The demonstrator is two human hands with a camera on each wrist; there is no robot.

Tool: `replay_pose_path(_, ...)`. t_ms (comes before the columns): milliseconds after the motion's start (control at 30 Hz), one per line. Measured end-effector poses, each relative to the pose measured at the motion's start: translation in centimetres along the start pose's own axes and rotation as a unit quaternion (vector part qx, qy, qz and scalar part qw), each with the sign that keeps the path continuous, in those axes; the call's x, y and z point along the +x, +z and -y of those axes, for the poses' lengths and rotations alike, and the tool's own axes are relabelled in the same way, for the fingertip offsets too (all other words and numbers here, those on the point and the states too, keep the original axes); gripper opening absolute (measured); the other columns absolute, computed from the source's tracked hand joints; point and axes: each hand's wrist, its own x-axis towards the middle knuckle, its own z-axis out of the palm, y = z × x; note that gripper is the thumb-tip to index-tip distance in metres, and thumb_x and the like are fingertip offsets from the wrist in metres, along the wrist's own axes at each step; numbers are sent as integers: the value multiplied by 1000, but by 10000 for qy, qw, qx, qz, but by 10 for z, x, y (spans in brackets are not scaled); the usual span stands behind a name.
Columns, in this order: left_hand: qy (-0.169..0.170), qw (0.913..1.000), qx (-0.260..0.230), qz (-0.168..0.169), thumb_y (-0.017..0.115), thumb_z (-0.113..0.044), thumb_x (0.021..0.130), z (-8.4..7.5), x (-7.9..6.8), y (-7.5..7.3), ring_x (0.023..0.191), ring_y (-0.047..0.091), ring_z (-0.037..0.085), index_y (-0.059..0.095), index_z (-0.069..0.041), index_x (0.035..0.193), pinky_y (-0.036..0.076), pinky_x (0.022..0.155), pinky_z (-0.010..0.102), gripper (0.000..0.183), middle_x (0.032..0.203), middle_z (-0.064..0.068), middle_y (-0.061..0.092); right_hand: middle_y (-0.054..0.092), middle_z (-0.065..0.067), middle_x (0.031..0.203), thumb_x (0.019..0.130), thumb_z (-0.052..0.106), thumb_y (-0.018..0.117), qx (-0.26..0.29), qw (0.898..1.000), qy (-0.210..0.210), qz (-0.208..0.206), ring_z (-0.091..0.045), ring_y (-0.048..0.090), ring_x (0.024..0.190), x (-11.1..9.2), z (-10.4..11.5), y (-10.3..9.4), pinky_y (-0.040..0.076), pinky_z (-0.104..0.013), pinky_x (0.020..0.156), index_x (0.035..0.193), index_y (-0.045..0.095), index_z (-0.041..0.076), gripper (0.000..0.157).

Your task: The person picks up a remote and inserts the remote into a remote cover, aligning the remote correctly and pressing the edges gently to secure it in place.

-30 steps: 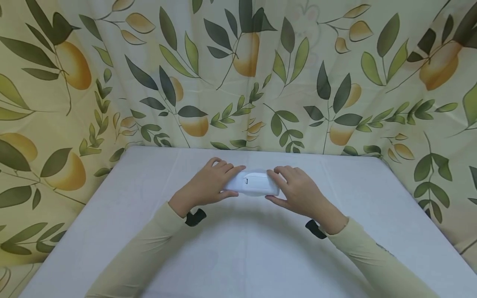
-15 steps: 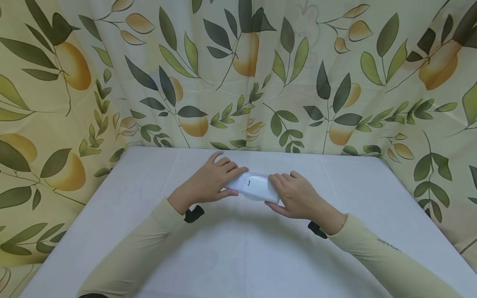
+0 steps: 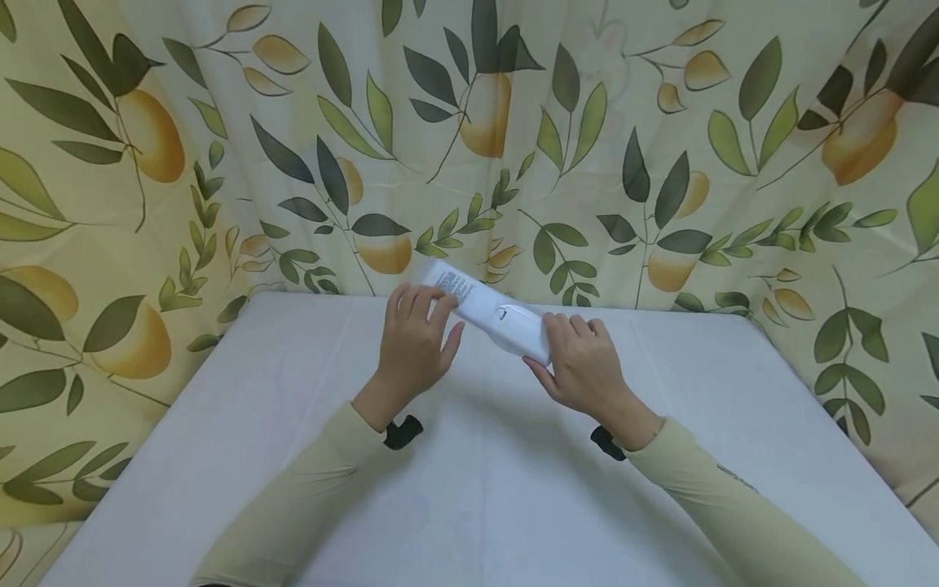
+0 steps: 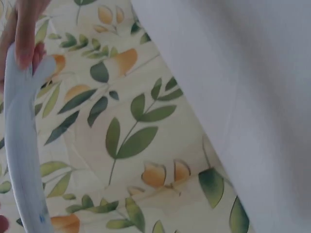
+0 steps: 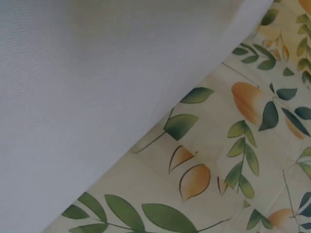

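A long white plastic device (image 3: 487,310), with a printed label at one end and a battery-type cover outline, is held tilted above the far part of the table in the head view. My right hand (image 3: 587,359) grips its lower right end, thumb beneath. My left hand (image 3: 414,338) is at the upper left, labelled end; its fingertips overlap that edge, while the thumb stands apart. Seen from the side in the left wrist view, the device (image 4: 22,136) looks slim and curved, with the right hand's fingers (image 4: 25,41) at its top. The right wrist view shows neither hand nor device.
A white-covered table (image 3: 469,481) lies below both arms. Behind it and at the sides hangs a curtain (image 3: 469,187) printed with leaves and fruit. Dark bands (image 3: 403,432) sit at both wrists.
The device has swung its left end upward and away, exposing the printed label. My left hand has loosened from its level hold and turned upright. The right hand has kept its grip and shifted slightly upward.
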Motion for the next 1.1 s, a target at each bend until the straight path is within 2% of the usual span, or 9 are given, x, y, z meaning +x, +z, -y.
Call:
replay_pose_path(100, -283, 9994, -162, 67, 71, -30, 81, -10, -8, 5, 93, 58, 26, 64, -7, 93, 43, 94, 46, 26, 93, 7, 65, 60, -19, 83, 95, 52, 22, 37, 9999, 92, -26, -33, 58, 68, -1, 1, 4, 45, -43, 55, 108, 47, -3, 62)
replay_pose_path(233, -550, 9971, -507, 117, 72, -34, 80, -21, -14, 9, 96, 60, 25, 68, -5, 95, 44, 93, 45, 32, 94, 8, 68, 60, -21, 88, 96, 54, 23, 281, 9994, 217, -47, -34, 59, 73, -1, 3, 5, 45, -44, 59, 113, 45, -3, 63)
replay_pose_path(300, -658, 9956, -656, -139, 74, -32, 79, -25, -15, 11, 98, 58, 25, 69, -3, 97, 44, 93, 44, 34, 97, 9, 67, 60, -22, 91, 96, 52, 28, 444, 9986, 284, -44, -34, 59, 76, -1, 5, 5, 45, -43, 60, 116, 44, -4, 62)
replay_pose_path(367, -722, 9931, -794, -472, 76, -30, 77, -28, -14, 12, 99, 57, 27, 68, -1, 98, 44, 93, 43, 37, 99, 11, 65, 61, -23, 92, 94, 48, 38, 644, 9973, 354, -22, -33, 59, 75, 0, 7, 4, 45, -42, 59, 117, 44, -5, 57)
replay_pose_path(500, -770, 9877, -988, -934, 79, -30, 73, -33, -11, 13, 97, 57, 27, 64, 1, 102, 45, 89, 41, 45, 104, 13, 63, 61, -22, 88, 83, 38, 56, 894, 9948, 486, 36, -30, 57, 70, 4, 13, 0, 48, -38, 55, 117, 45, -6, 57)
replay_pose_path(633, -893, 9852, -1038, -1029, 81, -30, 72, -38, -4, 11, 96, 57, 26, 63, 2, 103, 44, 88, 41, 48, 105, 13, 63, 60, -21, 85, 92, 50, 40, 797, 9942, 728, 31, -28, 58, 64, 9, 19, -2, 50, -38, 51, 117, 43, -6, 62)
replay_pose_path(733, -1003, 9841, -1105, -959, 79, -28, 75, -42, 0, 10, 94, 57, 26, 64, 1, 100, 44, 89, 41, 41, 102, 11, 65, 59, -22, 84, 95, 59, 24, 635, 9938, 911, -63, -29, 57, 58, 11, 24, -2, 48, -38, 48, 117, 41, -6, 71)
replay_pose_path(933, -1000, 9851, -1153, -788, 69, -16, 84, -49, 1, 11, 85, 59, 23, 65, -2, 87, 46, 89, 42, 15, 86, 8, 67, 60, -23, 90, 94, 59, 24, 602, 9907, 1155, -385, -32, 58, 60, 11, 31, 3, 48, -40, 48, 118, 41, -3, 68)
replay_pose_path(1100, -829, 9835, -1447, -706, 67, -8, 84, -50, 1, 13, 86, 59, 23, 65, -3, 85, 46, 88, 42, 6, 85, 8, 67, 57, -21, 81, 96, 55, 24, 559, 9889, 1257, -558, -31, 54, 56, 11, 34, 6, 43, -38, 44, 117, 40, 4, 58)
